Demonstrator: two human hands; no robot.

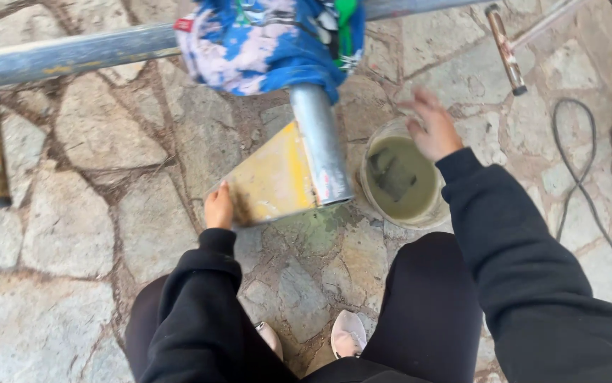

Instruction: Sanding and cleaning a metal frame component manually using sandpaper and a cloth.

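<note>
One blurred right hand (431, 130) over bucket (400, 179)

The metal plate (270, 181) is yellow with rusty brown marks. The pipe (320, 145) is shiny grey. At 12 o'clock a cloth (270, 42) is blue with pink and white blotches and a bit of green. The bucket (399, 177) holds murky green water. The sleeves are black. The stone floor (65, 227) is grey and tan, with brown cracks.
</note>
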